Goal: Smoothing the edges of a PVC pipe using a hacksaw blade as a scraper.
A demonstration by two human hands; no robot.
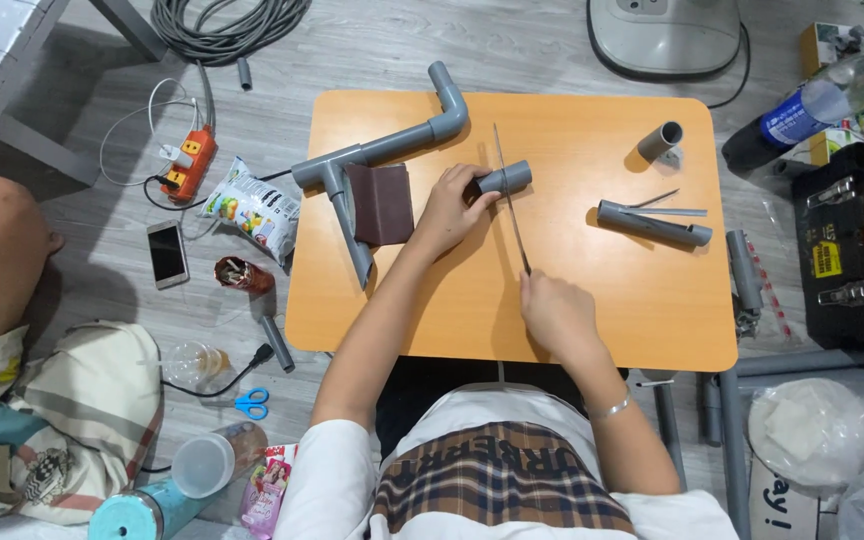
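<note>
- Lying on the grey floor at far left are a phone, an orange power strip, a snack bag and blue scissors, all well apart from the work.
- Resting on the left part of the orange table is a joined pipe assembly with an elbow at its upper end, and a dark brown sheet of sandpaper lies against it.
- The left hand is closed around one end of a short grey pipe piece, pinning it to the tabletop near the middle.
- The right hand grips the near end of a thin saw blade; the blade runs away from the person and crosses the pipe piece just beside the left fingers.
- The pipe piece looks whole, so the cut seems at most begun; how deep the blade sits cannot be told.
- Further right lie a longer pipe with a narrow strip beside it, and a short pipe stub, both untouched.
- A yellow and black toolbox stands on the floor at far right.
</note>
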